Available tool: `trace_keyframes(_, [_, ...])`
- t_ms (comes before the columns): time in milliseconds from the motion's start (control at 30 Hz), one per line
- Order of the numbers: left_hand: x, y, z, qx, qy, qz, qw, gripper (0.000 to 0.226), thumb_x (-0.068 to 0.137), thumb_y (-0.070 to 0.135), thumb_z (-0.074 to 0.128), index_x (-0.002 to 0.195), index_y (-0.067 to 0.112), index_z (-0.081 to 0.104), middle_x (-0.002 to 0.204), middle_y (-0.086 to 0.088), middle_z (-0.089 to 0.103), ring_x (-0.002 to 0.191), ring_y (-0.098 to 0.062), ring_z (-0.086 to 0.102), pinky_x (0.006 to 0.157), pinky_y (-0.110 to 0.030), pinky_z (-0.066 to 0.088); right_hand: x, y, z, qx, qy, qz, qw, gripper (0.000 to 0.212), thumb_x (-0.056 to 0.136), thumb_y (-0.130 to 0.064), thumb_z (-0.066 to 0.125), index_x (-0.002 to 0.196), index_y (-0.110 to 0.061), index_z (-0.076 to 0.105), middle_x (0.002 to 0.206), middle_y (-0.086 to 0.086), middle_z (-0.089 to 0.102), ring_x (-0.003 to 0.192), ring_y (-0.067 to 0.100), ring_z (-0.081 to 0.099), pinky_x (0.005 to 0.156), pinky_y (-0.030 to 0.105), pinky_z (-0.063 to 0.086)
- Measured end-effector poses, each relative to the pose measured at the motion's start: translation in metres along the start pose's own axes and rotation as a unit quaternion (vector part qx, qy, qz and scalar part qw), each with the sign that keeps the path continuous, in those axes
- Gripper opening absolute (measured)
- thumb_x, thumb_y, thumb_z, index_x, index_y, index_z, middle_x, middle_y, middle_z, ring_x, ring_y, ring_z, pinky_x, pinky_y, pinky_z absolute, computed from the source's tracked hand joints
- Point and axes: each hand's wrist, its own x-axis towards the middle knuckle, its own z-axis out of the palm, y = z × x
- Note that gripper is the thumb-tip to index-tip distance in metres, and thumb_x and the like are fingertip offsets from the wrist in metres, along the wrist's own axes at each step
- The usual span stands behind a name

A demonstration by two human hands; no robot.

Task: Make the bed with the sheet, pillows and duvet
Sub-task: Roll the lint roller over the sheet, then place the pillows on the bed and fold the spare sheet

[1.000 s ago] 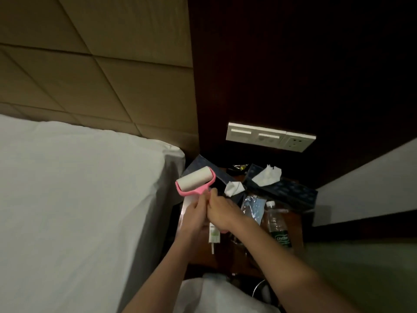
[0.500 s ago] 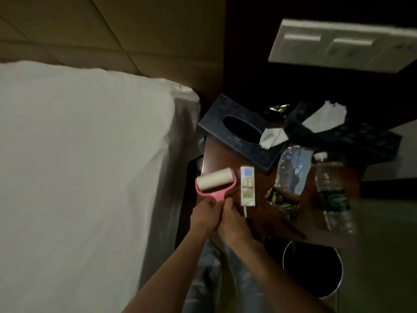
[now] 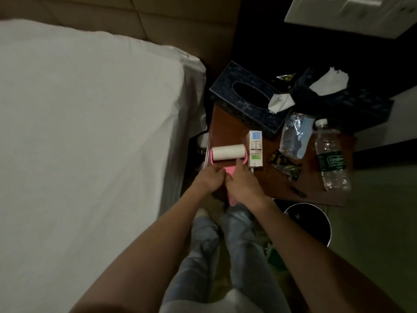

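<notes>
A white sheet (image 3: 85, 123) covers the mattress on the left, its corner hanging in folds beside the nightstand. No pillows or duvet are in view. A pink lint roller (image 3: 228, 152) with a white roll lies at the left edge of the wooden nightstand (image 3: 228, 127). My left hand (image 3: 208, 179) and my right hand (image 3: 242, 185) are side by side on its pink handle, both with fingers curled round it. The handle's end sticks out below my hands.
On the nightstand stand two dark tissue boxes (image 3: 250, 98), a small white carton (image 3: 255, 148), a crumpled plastic bag (image 3: 294, 134), a snack wrapper (image 3: 286, 164) and a lying water bottle (image 3: 330, 157). A black bin (image 3: 316, 224) sits below. A switch panel (image 3: 347, 14) is on the dark wall.
The view has tipped down toward the nightstand. My hands have lowered the lint roller from the air onto the nightstand's left edge, next to the white carton.
</notes>
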Motion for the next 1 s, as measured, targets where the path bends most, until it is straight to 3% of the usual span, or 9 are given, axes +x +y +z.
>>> trace_keyframes(100, [-0.042,0.012,-0.023,0.03,0.026,0.021,0.999,0.035,0.101,0.022,0.039,0.128,0.007,0.056,0.131,-0.013,0.056,0.122,-0.027,0.051,0.099,-0.029,0.038,-0.022,-0.004,0.001,-0.002,0.005,-0.023,1.0,0.042,0.102,-0.025,0.038,0.137,-0.002,0.034,0.133,0.02,0.049,0.121,0.034,0.048,0.101,0.042,0.04])
trace_keyframes(267, [-0.114,0.017,-0.048,0.088,0.107,0.052,0.989,0.038,0.101,0.03,0.036,0.133,0.016,0.052,0.136,-0.009,0.054,0.124,-0.026,0.049,0.1,-0.031,0.037,-0.054,-0.014,-0.009,-0.068,0.02,-0.071,0.995,0.043,0.1,-0.033,0.038,0.135,-0.009,0.039,0.133,0.015,0.051,0.119,0.032,0.05,0.097,0.044,0.043])
trace_keyframes(433, [-0.18,0.006,-0.041,0.137,0.154,0.029,0.978,0.039,0.102,0.034,0.034,0.131,0.016,0.052,0.134,-0.009,0.055,0.122,-0.025,0.051,0.098,-0.032,0.039,-0.102,-0.018,-0.014,-0.152,0.011,-0.128,0.98,0.046,0.1,-0.036,0.036,0.138,-0.01,0.039,0.132,0.016,0.051,0.12,0.033,0.048,0.094,0.043,0.043])
trace_keyframes(600, [-0.25,-0.006,-0.015,0.151,0.229,0.003,0.962,0.039,0.101,0.037,0.034,0.131,0.018,0.052,0.132,-0.007,0.056,0.119,-0.024,0.053,0.096,-0.035,0.043,-0.151,-0.006,-0.001,-0.195,-0.013,-0.211,0.958,0.038,0.099,-0.036,0.037,0.127,-0.012,0.048,0.124,0.012,0.056,0.112,0.03,0.051,0.087,0.042,0.048])
trace_keyframes(700, [-0.292,-0.019,0.001,0.174,0.275,-0.023,0.945,0.041,0.101,0.04,0.033,0.13,0.018,0.053,0.131,-0.008,0.056,0.117,-0.025,0.053,0.094,-0.037,0.046,-0.186,-0.003,0.009,-0.234,-0.032,-0.266,0.934,0.044,0.1,-0.037,0.039,0.137,-0.014,0.045,0.133,0.01,0.051,0.119,0.027,0.048,0.092,0.038,0.046])
trace_keyframes(1000, [-0.407,-0.083,0.03,0.185,0.388,-0.105,0.897,0.045,0.099,0.046,0.034,0.136,0.023,0.048,0.141,0.0,0.049,0.127,-0.023,0.046,0.104,-0.039,0.037,-0.277,-0.028,0.041,-0.349,-0.035,-0.406,0.844,0.049,0.1,-0.039,0.037,0.141,-0.013,0.042,0.141,0.01,0.047,0.128,0.028,0.042,0.105,0.045,0.039])
